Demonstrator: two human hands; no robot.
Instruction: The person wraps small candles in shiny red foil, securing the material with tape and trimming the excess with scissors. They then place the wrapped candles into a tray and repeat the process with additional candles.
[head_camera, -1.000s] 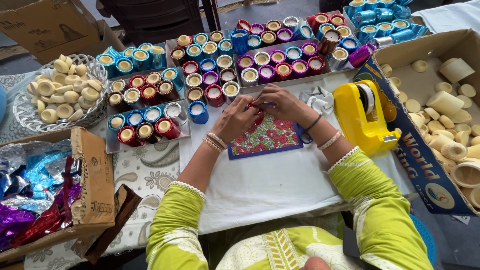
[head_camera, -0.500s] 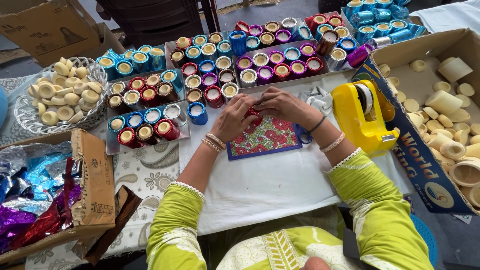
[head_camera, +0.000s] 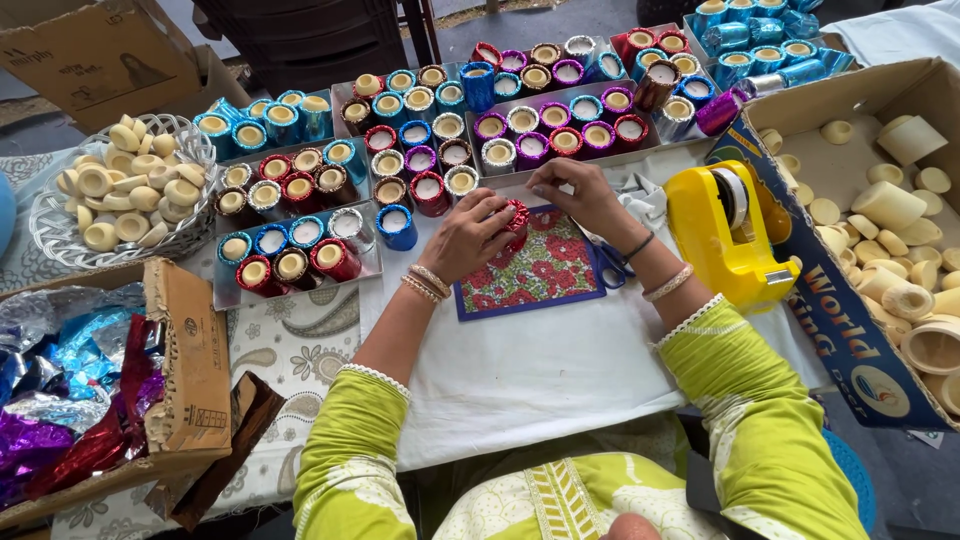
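Note:
My left hand (head_camera: 470, 238) is closed around a small candle wrapped in red foil (head_camera: 517, 216), held over a floral red and blue mat (head_camera: 540, 275). My right hand (head_camera: 575, 195) rests just beside it, fingertips pinched near the foil's top edge. Both wrists wear bangles and both sleeves are lime green. Beyond my hands lie trays of foil-wrapped candles (head_camera: 420, 170) in red, blue, purple and brown.
A yellow tape dispenser (head_camera: 725, 235) stands at right, with blue-handled scissors (head_camera: 608, 262) by the mat. A cardboard box of plain wax candles (head_camera: 890, 210) is far right. A wire basket of plain candles (head_camera: 125, 190) and a box of foil sheets (head_camera: 90, 400) sit left.
My hands have turned the red-foiled candle slightly over the mat. Everything else stays where it was.

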